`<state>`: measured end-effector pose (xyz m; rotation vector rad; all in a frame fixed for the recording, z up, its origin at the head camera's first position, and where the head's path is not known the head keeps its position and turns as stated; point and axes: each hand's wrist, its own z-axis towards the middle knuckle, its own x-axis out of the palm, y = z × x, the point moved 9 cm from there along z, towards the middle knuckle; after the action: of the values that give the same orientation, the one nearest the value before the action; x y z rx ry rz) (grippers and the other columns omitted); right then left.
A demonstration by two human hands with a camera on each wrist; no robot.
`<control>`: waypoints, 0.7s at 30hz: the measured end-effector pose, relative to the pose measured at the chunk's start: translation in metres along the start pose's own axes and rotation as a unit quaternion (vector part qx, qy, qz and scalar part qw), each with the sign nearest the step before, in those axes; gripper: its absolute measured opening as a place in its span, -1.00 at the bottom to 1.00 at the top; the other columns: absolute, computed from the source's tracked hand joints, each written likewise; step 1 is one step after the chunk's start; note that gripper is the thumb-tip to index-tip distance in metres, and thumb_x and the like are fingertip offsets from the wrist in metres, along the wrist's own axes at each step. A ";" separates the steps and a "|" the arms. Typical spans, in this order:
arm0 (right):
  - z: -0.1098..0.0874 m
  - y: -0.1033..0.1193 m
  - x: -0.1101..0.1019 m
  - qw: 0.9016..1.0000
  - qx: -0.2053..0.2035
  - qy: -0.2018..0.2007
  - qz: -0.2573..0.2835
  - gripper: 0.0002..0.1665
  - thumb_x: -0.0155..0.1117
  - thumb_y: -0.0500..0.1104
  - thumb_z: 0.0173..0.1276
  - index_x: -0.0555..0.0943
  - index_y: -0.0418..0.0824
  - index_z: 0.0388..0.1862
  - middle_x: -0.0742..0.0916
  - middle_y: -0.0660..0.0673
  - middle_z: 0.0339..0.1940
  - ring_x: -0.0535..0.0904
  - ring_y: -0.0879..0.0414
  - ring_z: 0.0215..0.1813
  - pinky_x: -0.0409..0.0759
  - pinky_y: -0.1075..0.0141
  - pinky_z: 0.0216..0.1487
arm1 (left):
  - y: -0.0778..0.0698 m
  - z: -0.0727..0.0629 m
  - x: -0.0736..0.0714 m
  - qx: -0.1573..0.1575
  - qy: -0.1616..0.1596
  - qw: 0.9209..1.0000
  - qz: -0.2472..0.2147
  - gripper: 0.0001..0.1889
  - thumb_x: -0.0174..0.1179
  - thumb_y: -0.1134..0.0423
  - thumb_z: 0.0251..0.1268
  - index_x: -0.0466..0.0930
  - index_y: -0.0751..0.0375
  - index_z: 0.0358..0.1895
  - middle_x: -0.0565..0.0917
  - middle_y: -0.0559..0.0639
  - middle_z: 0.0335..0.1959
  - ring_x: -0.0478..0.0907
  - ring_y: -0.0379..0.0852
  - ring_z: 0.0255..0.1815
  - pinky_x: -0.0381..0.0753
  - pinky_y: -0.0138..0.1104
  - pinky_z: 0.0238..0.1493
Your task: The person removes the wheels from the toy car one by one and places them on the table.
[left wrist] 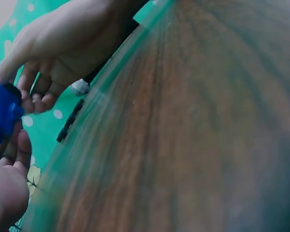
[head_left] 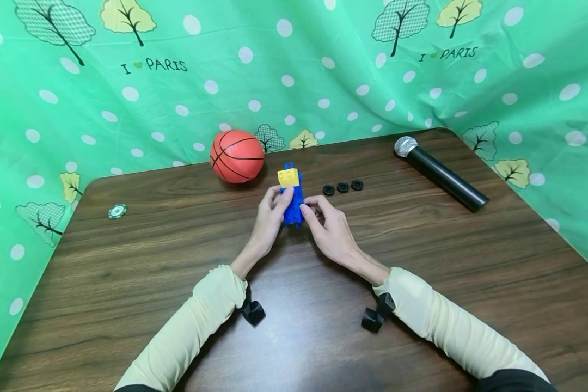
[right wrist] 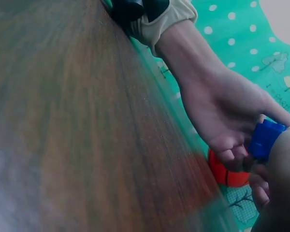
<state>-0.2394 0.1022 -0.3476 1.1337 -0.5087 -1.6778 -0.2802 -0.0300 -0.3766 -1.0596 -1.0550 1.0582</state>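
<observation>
A blue toy car body point(head_left: 293, 213) built of bricks, with a yellow block point(head_left: 288, 177) on its far end, is held up over the table in front of me. My left hand point(head_left: 268, 218) grips its left side between thumb and fingers. At the right side, near the close end, my right hand point(head_left: 334, 231) pinches a small black wheel point(left wrist: 12, 90) against the blue body; fingers mostly cover this wheel. Several short blue pegs stick out from the body. Three loose black wheels point(head_left: 342, 188) lie in a row to the right, beyond my right hand.
An orange-red basketball point(head_left: 237, 157) sits at the back, left of the toy. A black microphone point(head_left: 443, 174) with a silver head lies at the back right. Far left is a green-and-white poker chip point(head_left: 117, 211). A green dotted cloth point(head_left: 294, 81) hangs behind the wooden table point(head_left: 299, 326).
</observation>
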 end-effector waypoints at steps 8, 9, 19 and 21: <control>0.002 -0.005 0.005 0.999 0.032 0.018 0.035 -0.78 0.14 -0.15 0.64 0.50 -0.28 0.07 0.66 -0.13 -0.30 0.54 0.06 -0.27 0.49 0.29 -0.18 | -0.006 -0.003 0.005 0.036 0.020 0.999 0.030 -0.63 0.00 0.06 0.65 0.47 0.36 0.11 0.70 0.06 -0.25 0.60 -0.22 -0.32 0.59 -0.38 -0.23; 0.002 -0.005 0.006 0.999 0.031 0.021 0.039 -0.78 0.15 -0.16 0.63 0.50 -0.29 0.07 0.65 -0.13 -0.29 0.53 0.06 -0.26 0.49 0.29 -0.18 | -0.005 -0.004 0.004 0.035 0.020 0.999 0.026 -0.63 -0.02 0.06 0.65 0.47 0.36 0.10 0.69 0.06 -0.26 0.60 -0.21 -0.33 0.59 -0.38 -0.25; 0.002 0.013 0.007 0.997 -0.078 -0.016 -0.010 -0.83 0.20 -0.34 0.56 0.56 -0.39 0.04 0.70 -0.16 -0.30 0.60 0.05 -0.30 0.58 0.27 -0.26 | -0.007 -0.004 0.000 0.051 0.008 0.999 0.011 -0.66 -0.10 0.11 0.69 0.44 0.37 0.06 0.64 0.01 -0.31 0.57 -0.24 -0.37 0.57 -0.40 -0.31; 0.002 0.014 0.006 0.995 -0.090 -0.034 -0.026 -0.85 0.22 -0.35 0.54 0.57 -0.39 0.01 0.72 -0.16 -0.31 0.62 0.06 -0.31 0.58 0.26 -0.29 | -0.011 -0.005 0.000 0.062 0.005 0.998 0.019 -0.70 -0.07 0.11 0.68 0.42 0.33 0.04 0.65 -0.01 -0.35 0.57 -0.24 -0.40 0.56 -0.40 -0.35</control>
<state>-0.2344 0.0907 -0.3381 0.9693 -0.3654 -1.7732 -0.2743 -0.0318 -0.3670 -0.9862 -0.9526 1.1337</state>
